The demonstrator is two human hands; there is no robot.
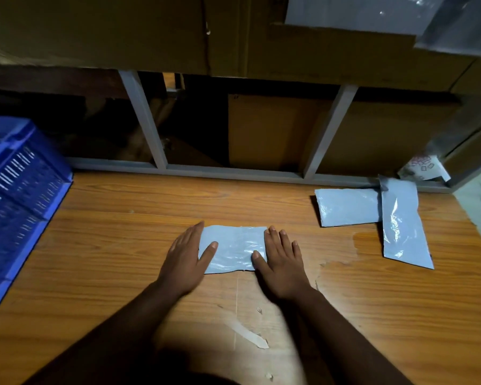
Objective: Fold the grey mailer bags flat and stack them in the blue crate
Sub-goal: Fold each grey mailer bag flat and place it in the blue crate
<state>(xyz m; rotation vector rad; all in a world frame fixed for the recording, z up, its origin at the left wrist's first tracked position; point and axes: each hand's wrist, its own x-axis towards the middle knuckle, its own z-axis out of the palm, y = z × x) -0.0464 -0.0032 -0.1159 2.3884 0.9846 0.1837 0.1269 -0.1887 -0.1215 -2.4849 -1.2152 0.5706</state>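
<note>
At frame centre, my left hand and right hand lie flat, fingers straight, pressing opposite ends of a folded grey mailer bag on the wooden table.

crate: cut off by the left edge, contents not visible, slats blurred
folded bag: both ends covered by the hands
far bag: right end under the crossing bag
printed packet: too small to read
shelf gaps: too dark to tell
</note>
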